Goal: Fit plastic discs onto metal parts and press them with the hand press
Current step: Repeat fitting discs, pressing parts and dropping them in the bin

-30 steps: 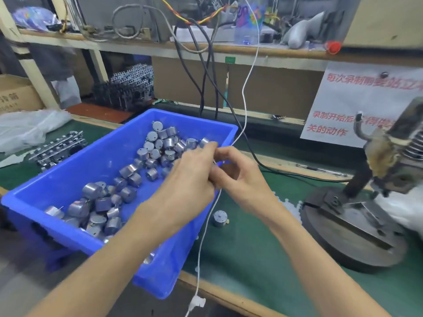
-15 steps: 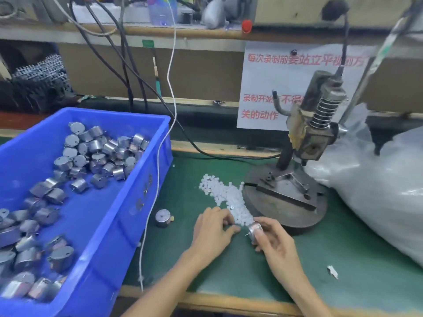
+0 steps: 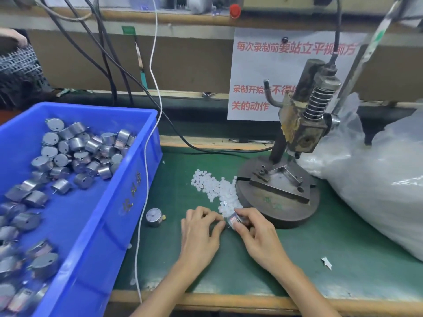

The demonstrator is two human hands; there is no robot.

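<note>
near the dark iron hand press [image 3: 299, 131], the right hand [image 3: 258, 236] gripped a small silver metal part [image 3: 234, 220]; the left hand [image 3: 200, 229] met its tip, hold unclear, probably fitting a disc. next it needed exact seating.

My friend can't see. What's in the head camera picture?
The right hand grips a small metal part over a green mat, with the left hand close beside it at the edge of a pile of white plastic discs. A hand press stands behind them, and a blue bin of metal parts sits to the left.
</note>
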